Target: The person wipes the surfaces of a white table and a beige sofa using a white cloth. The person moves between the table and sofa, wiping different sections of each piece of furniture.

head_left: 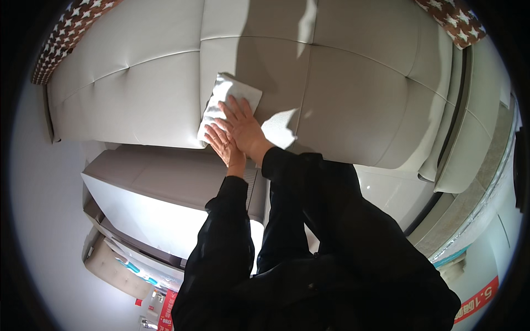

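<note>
A folded white cloth point(244, 89) lies flat on the beige tufted upholstery of a sofa point(352, 99), close to its front edge. My right hand point(245, 129) is spread palm-down over the cloth's middle, fingers apart. Just beside and partly under its heel, my left hand point(223, 145) touches the cloth's near end, its fingers also extended. Neither hand has its fingers curled around the cloth. A seam between two cushion panels runs just left of the cloth, and a bright patch of light falls on the upholstery right of my hands.
Brown-and-white patterned cushions point(78, 35) point(453, 20) sit at both far corners. A low brown-topped unit with a white front point(140, 173) stands near my left arm. To the right is a padded side section point(470, 145). Red signs point(476, 300) bearing writing show at the rim.
</note>
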### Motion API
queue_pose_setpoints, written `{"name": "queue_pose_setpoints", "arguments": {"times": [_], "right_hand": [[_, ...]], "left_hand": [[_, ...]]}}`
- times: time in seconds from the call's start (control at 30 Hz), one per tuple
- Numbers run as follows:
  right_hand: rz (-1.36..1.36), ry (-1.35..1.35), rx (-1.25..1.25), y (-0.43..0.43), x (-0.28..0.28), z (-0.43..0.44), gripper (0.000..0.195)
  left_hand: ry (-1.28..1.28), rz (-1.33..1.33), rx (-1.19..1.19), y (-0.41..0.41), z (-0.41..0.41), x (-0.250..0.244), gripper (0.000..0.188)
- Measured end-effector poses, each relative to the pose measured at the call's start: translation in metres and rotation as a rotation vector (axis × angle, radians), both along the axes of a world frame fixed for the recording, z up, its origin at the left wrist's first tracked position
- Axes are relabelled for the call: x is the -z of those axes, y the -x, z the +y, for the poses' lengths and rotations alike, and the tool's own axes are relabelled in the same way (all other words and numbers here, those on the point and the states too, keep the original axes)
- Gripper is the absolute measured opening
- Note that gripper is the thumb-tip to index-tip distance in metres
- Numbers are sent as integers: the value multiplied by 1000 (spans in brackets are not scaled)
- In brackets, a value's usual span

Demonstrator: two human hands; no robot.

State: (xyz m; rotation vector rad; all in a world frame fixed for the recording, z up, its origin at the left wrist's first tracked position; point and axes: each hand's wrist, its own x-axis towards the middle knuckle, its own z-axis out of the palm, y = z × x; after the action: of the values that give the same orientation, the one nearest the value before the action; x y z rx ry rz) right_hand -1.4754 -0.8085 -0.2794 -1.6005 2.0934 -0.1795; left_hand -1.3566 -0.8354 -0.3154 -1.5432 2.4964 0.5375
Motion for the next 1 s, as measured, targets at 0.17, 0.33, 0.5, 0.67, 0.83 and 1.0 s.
{"name": "queue_pose_setpoints", "arguments": {"times": [0.17,0.33,0.5,0.67,0.83,1.0], "right_hand": [[60,162,116,-17,13,64,51],[-90,122,335,-2,0,164,48],[57,-165,481,6,-11,269,52],[68,-157,773,26,-15,342,56],[77,-77,1023,70,-8,390,58],[208,-32,1136,145,8,435,59]], "left_hand": [[109,103,403,-26,33,21,59],[-164,96,343,-2,123,15,60],[-341,110,531,47,206,-23,58],[-454,78,692,97,269,-38,53],[-334,197,858,170,313,-40,48],[-272,316,978,258,346,-42,48]]}}
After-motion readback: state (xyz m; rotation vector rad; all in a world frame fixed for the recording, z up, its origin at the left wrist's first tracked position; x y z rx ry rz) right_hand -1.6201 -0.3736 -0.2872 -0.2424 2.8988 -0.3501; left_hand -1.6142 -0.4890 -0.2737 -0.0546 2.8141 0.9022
